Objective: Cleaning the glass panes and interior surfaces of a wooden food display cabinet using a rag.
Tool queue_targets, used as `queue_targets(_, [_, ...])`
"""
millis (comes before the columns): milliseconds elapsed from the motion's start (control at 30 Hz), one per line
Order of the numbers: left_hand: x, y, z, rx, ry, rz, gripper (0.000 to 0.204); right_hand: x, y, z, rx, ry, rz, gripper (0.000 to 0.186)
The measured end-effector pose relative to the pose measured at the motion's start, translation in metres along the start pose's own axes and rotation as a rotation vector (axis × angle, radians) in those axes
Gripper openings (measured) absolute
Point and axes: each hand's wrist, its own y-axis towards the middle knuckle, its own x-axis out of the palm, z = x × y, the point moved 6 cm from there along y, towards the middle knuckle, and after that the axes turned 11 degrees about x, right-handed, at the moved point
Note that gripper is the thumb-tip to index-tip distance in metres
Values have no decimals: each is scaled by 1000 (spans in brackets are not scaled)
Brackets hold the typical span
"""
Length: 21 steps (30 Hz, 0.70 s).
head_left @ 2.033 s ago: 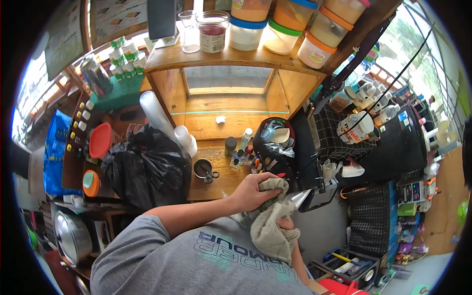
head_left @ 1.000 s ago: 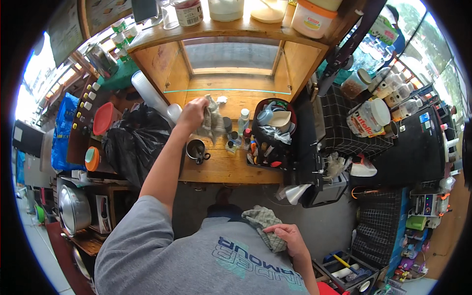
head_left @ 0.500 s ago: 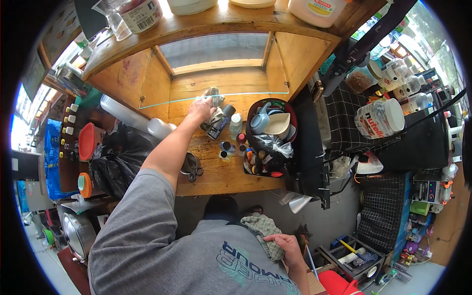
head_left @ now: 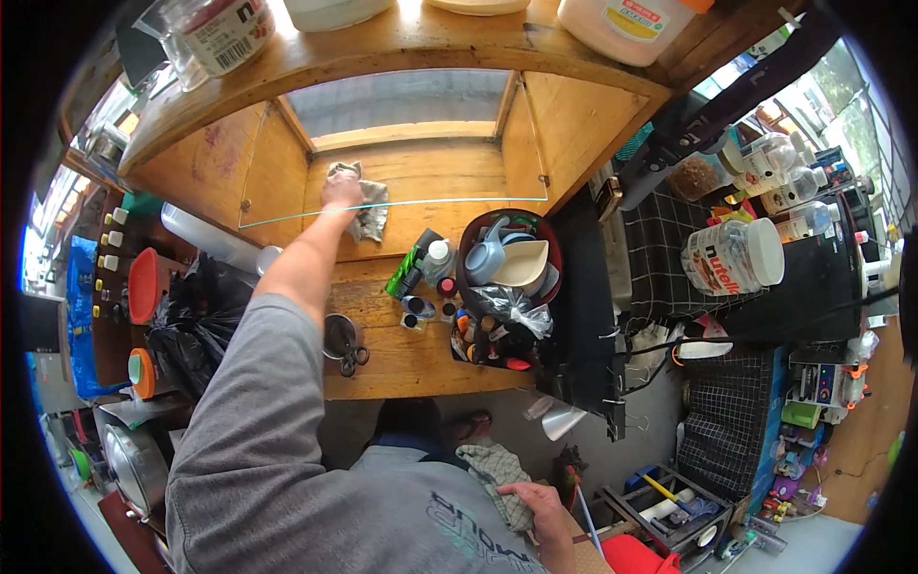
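Observation:
My left hand (head_left: 340,191), fingers bent over a crumpled pale cloth (head_left: 370,215), presses on the wooden floor of the open cabinet (head_left: 440,172), toward its left side, by a thin glass edge (head_left: 459,200). Below it a black and green can (head_left: 406,268) leans beside a capped bottle (head_left: 438,268) and small jars (head_left: 414,308). At my body my right hand (head_left: 535,512) grips a green checked cloth (head_left: 492,464), index finger lying along it.
A bin of plastic dishes (head_left: 516,258) stands right of the bottles, a cup with scissors (head_left: 341,338) to the left. A black garbage bag (head_left: 191,335) fills the left side. Containers (head_left: 631,24) line the upper shelf; a jar (head_left: 727,256) sits on the checked cover at right.
My left hand has moved from my body forward into the cabinet with the pale cloth. The dark can has gone from upright to tilted. My right hand has stayed low with the checked cloth.

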Motion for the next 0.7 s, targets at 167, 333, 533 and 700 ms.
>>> queue_targets(167, [31,-24,79,281,68,-135,16,6,13,2,71,143,-49,31])
queue_targets(333, [20,-1,-19,-3,164,-165,21,8,13,-5,24,-61,-72,33])
queue_targets(533, [33,-26,96,429,-14,146,18,14,25,5,80,28,-107,38])
queue_targets(700, [4,-9,-3,-6,36,-133,18,10,19,3,61,-85,-96,39])
